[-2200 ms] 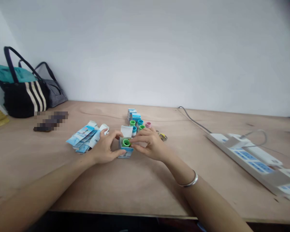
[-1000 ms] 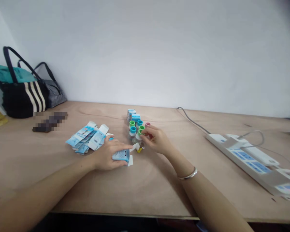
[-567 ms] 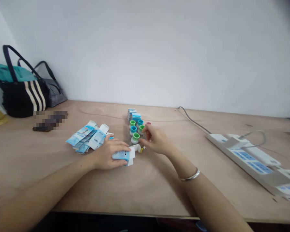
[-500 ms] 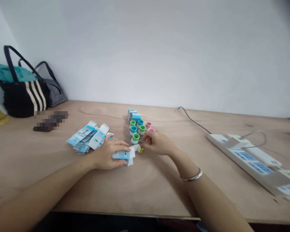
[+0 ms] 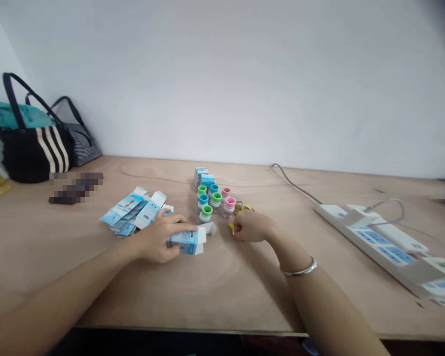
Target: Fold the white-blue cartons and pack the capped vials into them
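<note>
My left hand [image 5: 164, 238] is closed round a small blue-and-white carton [image 5: 185, 242] lying on its side, with its end flap open toward the right. In my right hand [image 5: 250, 226], the closed fingers pinch a small yellow piece [image 5: 231, 228], mostly hidden, so its kind does not show. Small clear jars stand in a cluster beyond the hands, among them a green-rimmed jar [image 5: 206, 213], a blue-rimmed jar [image 5: 203, 200] and a pink-rimmed jar [image 5: 229, 206]. Just behind my right hand lie yellow and brownish items [image 5: 241, 206], partly covered.
Flattened cartons [image 5: 133, 210] are piled left of my left hand. Closed cartons [image 5: 206, 180] stand behind the jars. A white power strip [image 5: 385, 252] with plugs and cable lies at right. A black bag [image 5: 29, 151] and a blurred dark object [image 5: 76, 188] are at left.
My right hand has moved right, away from the carton's open end, with the yellow piece now at its fingers. The left hand stays on the carton, which has shifted slightly left.
</note>
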Available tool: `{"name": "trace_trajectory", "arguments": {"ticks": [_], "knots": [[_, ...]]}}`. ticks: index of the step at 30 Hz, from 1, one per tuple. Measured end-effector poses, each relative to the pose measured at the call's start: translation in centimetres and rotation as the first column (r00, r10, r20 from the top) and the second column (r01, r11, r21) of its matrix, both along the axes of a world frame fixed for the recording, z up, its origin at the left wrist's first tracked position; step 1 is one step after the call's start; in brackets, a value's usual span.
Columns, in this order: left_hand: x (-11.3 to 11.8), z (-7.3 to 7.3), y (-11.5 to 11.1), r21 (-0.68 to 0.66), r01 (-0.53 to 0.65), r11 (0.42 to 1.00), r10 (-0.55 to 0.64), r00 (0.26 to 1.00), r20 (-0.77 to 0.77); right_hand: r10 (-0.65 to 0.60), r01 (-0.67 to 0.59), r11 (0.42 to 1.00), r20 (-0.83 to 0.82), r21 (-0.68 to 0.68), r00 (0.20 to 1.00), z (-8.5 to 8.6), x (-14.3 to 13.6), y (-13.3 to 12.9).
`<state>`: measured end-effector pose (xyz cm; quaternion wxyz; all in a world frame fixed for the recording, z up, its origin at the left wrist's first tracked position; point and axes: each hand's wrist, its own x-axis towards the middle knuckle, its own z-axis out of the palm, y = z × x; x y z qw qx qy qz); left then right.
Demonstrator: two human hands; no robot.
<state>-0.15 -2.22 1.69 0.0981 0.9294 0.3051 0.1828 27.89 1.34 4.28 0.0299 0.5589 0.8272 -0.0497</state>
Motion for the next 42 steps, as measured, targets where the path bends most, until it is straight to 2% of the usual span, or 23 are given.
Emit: {"name": "trace_trajectory", "arguments": {"ticks": [4, 7, 9, 11, 12, 15, 17, 20, 22, 24, 28, 31, 35, 38, 40, 42], "knots": [[0.2, -0.4, 0.1, 0.047, 0.008, 0.999, -0.01, 0.999, 0.042, -0.143, 0.143, 0.984, -0.008, 0.109, 0.99, -0.3, 1.0, 0.6], [0.5, -1.0, 0.3, 0.166, 0.01, 0.986, -0.019, 0.998, 0.053, -0.245, 0.246, 0.948, -0.028, 0.2, 0.969, 0.0, 1.3, 0.8], [0.7, -1.6, 0.4, 0.256, 0.014, 0.967, -0.023, 0.999, 0.029, -0.266, 0.282, 0.927, -0.097, 0.247, 0.959, 0.4, 0.9, 0.5], [1.0, -2.0, 0.5, 0.31, 0.045, 0.95, -0.045, 0.999, -0.005, -0.187, 0.258, 0.913, -0.238, 0.316, 0.953, 0.7, 0.0, 0.1], [1.0, -2.1, 0.5, 0.315, 0.072, 0.946, -0.071, 0.997, -0.013, -0.098, 0.217, 0.908, -0.321, 0.36, 0.942, 0.7, -0.6, -0.2], [1.1, -1.9, 0.3, 0.257, 0.144, 0.956, -0.16, 0.986, 0.043, 0.277, 0.007, 0.866, -0.49, 0.501, 0.826, 0.5, -2.5, -1.0], [0.9, -1.4, 0.1, 0.189, 0.121, 0.975, -0.151, 0.976, 0.157, 0.478, -0.167, 0.814, -0.478, 0.557, 0.737, 0.1, -3.6, -1.4], [0.3, -0.9, 0.1, 0.062, -0.026, 0.998, 0.005, 0.949, 0.317, 0.621, -0.371, 0.749, -0.384, 0.549, 0.684, -0.6, -4.7, -2.1], [0.0, -0.8, 0.3, -0.039, -0.122, 0.992, 0.128, 0.927, 0.353, 0.646, -0.441, 0.734, -0.33, 0.517, 0.688, -0.9, -5.1, -2.5], [-0.1, -1.0, 0.6, -0.154, -0.151, 0.976, 0.197, 0.916, 0.351, 0.65, -0.475, 0.731, -0.287, 0.49, 0.704, -1.2, -5.5, -3.0], [0.2, -1.4, 0.8, -0.356, -0.079, 0.931, 0.212, 0.912, 0.352, 0.602, -0.46, 0.76, -0.23, 0.459, 0.765, -1.3, -6.0, -3.6], [0.3, -1.4, 0.7, -0.398, -0.064, 0.915, 0.223, 0.904, 0.365, 0.547, -0.423, 0.796, -0.215, 0.432, 0.809, -1.3, -6.1, -3.7], [-0.3, -1.4, 0.8, -0.357, -0.093, 0.929, 0.219, 0.919, 0.329, 0.54, -0.42, 0.798, -0.202, 0.433, 0.817, -1.4, -6.0, -3.6], [-1.1, -1.3, 0.9, -0.245, -0.166, 0.955, 0.242, 0.916, 0.321, 0.559, -0.422, 0.767, -0.182, 0.483, 0.809, -1.7, -6.0, -3.6], [-1.4, -1.0, 0.8, -0.12, -0.157, 0.98, 0.187, 0.933, 0.306, 0.57, -0.414, 0.728, -0.147, 0.547, 0.808, -1.9, -6.2, -3.7], [-1.6, -0.8, 0.6, 0.021, -0.074, 0.997, 0.067, 0.968, 0.24, 0.565, -0.408, 0.686, -0.089, 0.602, 0.82, -2.2, -6.5, -3.9]]}}
